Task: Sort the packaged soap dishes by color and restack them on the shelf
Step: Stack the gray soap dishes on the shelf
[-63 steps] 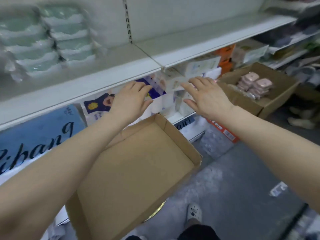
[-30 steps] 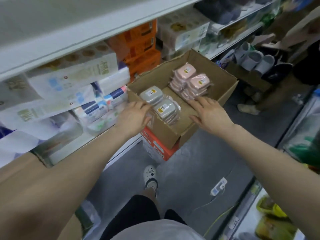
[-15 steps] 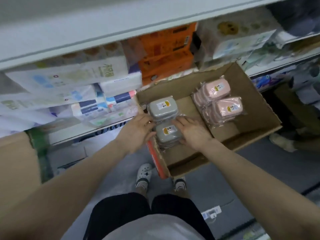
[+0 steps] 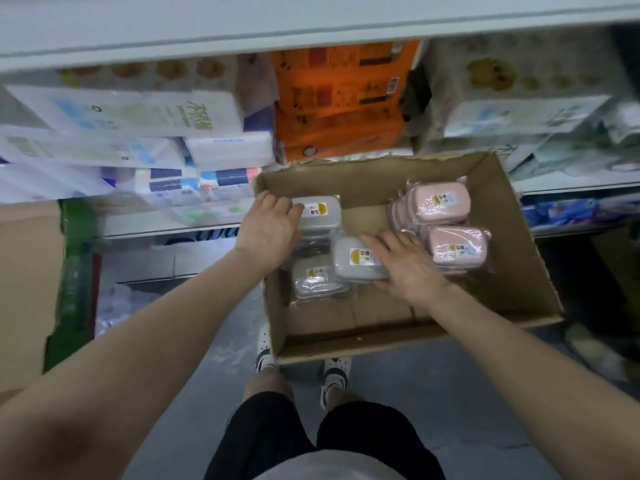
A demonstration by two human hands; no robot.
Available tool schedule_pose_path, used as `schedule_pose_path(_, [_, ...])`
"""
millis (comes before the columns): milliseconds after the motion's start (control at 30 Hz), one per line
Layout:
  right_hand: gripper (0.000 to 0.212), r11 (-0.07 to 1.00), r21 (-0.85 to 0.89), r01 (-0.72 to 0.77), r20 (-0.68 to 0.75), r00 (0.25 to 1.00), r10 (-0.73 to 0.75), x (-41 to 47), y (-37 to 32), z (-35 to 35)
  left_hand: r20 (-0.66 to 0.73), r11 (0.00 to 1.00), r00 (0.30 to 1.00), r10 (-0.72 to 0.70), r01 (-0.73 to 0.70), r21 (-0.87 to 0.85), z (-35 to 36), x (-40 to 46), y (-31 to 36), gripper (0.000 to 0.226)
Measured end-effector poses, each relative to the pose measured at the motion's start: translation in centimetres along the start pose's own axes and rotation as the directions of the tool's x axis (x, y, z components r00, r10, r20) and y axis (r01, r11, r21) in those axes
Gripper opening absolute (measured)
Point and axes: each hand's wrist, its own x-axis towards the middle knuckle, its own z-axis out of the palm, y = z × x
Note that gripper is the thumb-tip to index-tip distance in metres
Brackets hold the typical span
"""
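Two colours of packaged soap dish sit in the cardboard box (image 4: pixel 512 258), so the sort is basically already laid out: grey ones toward the box's left wall, pink ones (image 4: pixel 446 230) stacked toward its right wall, bare cardboard between them and along the near edge. Looks to me like the pick-up step for the greys.

The left hand (image 4: pixel 268 230) lies flat with relaxed fingers on the far grey stack (image 4: pixel 320 216) by the far-left corner, grip loose, holding nothing. The right hand (image 4: pixel 403 263) has its fingers spread over a tilted grey pack (image 4: pixel 360 259) with the thumb tucked under its near edge, so that grip is on the pack. Another grey stack (image 4: pixel 317 282) sits just beside it along the left wall.

Next move, I'd guess: gather the greys into one pile and lift them clear up to the shelf (image 4: pixel 311 15) above. The slippery plastic wrap could make the pile slide apart.

Stuff around: orange boxes (image 4: pixel 339 109) and white tissue packs (image 4: pixel 145 116) crowd the lower shelf behind the box, and a second carton (image 4: pixel 24 289) stands at the left. That top shelf lip overhangs the box, so the lift has to come out toward the body first.
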Motion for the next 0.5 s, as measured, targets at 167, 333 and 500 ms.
schedule_pose_path(167, [0.098, 0.991, -0.009, -0.133, -0.064, 0.989, 0.132, -1.1, 4.4, -1.1, 0.135, 0.998, 0.990, -0.040, 0.046, -0.039, 1.6, 4.3, 2.8, 0.073])
schedule_pose_path(333, [0.097, 0.989, -0.019, -0.147, -0.092, 0.985, 0.144, -0.4, 5.4, 0.0, 0.284, 0.990, 0.950, -0.130, 0.140, -0.018, 4.0, 6.5, 2.4, 0.090])
schedule_pose_path(500, [0.095, 0.986, -0.018, -0.164, -0.078, 0.984, 0.162, 0.2, 5.3, -0.3, 0.216, 0.989, 0.965, -0.148, 0.144, 0.032, 4.1, 5.3, 3.1, 0.091])
